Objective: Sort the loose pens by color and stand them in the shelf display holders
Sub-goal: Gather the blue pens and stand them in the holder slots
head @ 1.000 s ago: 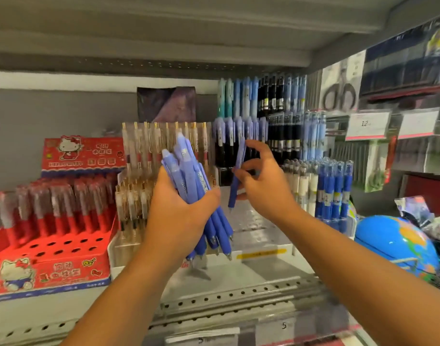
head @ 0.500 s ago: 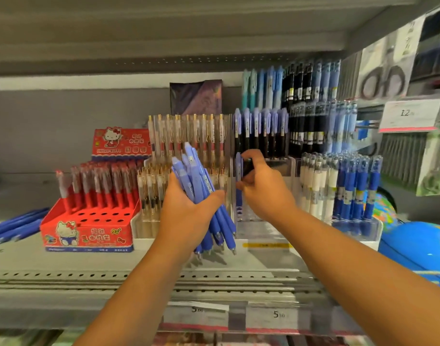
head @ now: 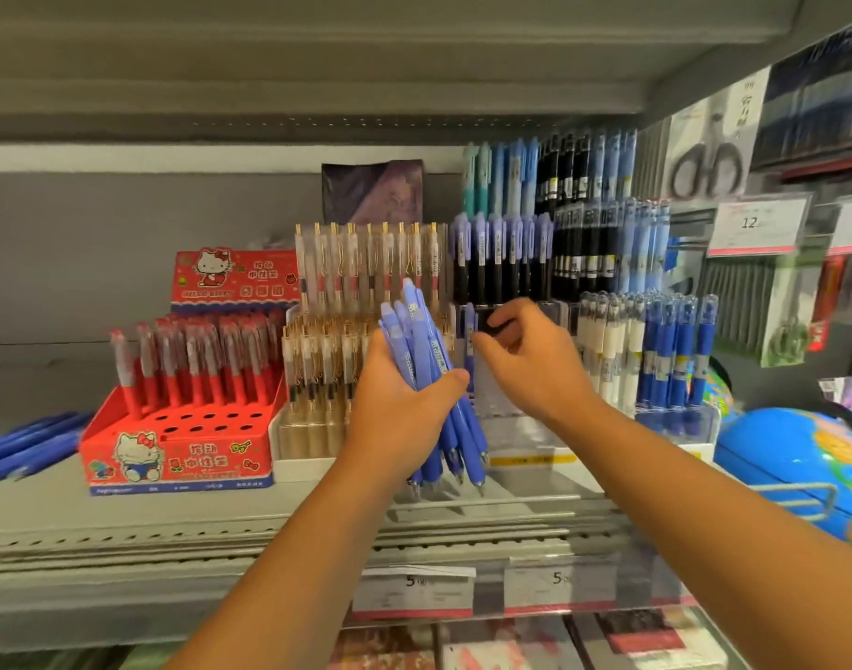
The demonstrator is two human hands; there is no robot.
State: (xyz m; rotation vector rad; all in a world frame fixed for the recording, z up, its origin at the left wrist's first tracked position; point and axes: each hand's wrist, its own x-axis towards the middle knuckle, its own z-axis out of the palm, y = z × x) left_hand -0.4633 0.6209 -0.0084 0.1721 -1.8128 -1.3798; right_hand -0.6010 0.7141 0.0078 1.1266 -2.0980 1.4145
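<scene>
Bundle (head: 426, 374) of blue pens gripped in left hand (head: 400, 418), tips down, at centre of shelf (head: 124, 519). Single pen (head: 469, 331) held upright, apparently pinched near its top by right hand (head: 535, 365), at clear holder (head: 525, 427) just right of bundle. Pens judged light, stiff, smooth-barrelled, likely slippery when bunched. Best taken singly by the upper barrel, so the tip can be guided down.

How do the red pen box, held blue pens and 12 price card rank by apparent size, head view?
red pen box
held blue pens, nearer the camera
12 price card
</scene>
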